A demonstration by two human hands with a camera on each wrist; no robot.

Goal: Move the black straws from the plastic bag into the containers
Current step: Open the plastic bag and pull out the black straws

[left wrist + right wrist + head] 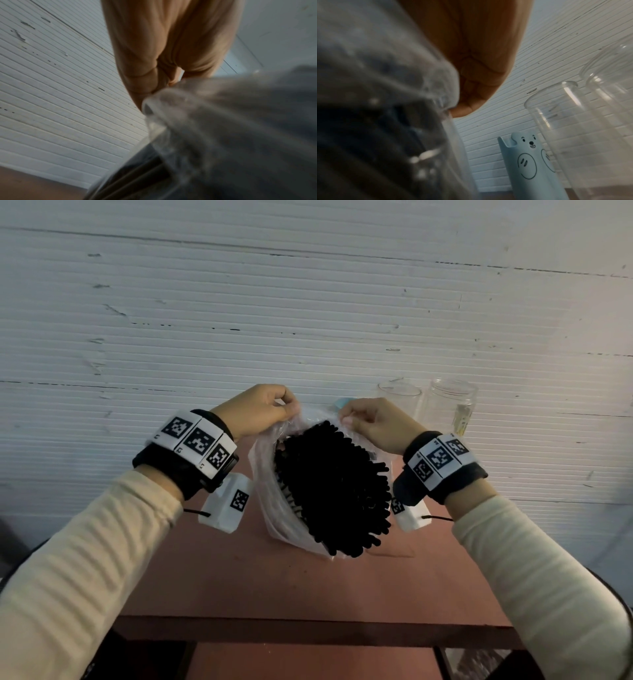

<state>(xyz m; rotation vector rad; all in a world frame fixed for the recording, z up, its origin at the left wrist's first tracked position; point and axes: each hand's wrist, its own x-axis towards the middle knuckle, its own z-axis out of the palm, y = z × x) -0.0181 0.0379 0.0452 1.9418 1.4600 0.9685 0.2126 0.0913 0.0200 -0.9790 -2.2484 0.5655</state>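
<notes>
Straws (334, 491) sit bunched in the plastic bag (270, 508) on the table (308, 587); my left hand (255, 409) and right hand (373, 421) pinch its mouth. I'd spread it evenly, keeping the bundle upright, containers (452, 405) near.

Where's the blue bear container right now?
In the right wrist view the blue bear container stands by the wall, between the plastic bag and the clear beaker.
</notes>
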